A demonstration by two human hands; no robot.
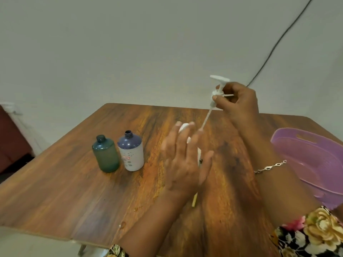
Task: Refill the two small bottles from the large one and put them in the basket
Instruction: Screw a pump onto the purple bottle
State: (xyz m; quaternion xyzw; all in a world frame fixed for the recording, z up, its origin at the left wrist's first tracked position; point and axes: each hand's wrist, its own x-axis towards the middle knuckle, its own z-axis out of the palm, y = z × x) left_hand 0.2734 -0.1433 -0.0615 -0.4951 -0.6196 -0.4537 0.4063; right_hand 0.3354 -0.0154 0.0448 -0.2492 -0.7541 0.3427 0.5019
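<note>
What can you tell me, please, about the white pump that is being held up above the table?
The white pump looks like plastic, with a broad flat head on top, a short stem, a collar and a thin dip tube below. It is out of any bottle, in the air over the wooden table. It is tilted, so the tube slants down and to the left, towards the left hand. The right hand pinches it at the collar. Whether the tube's tip touches anything cannot be told.

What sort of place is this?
Likely a room at home: a wooden table by a plain wall, a purple plastic basket, and a pump head in the right hand.
</note>
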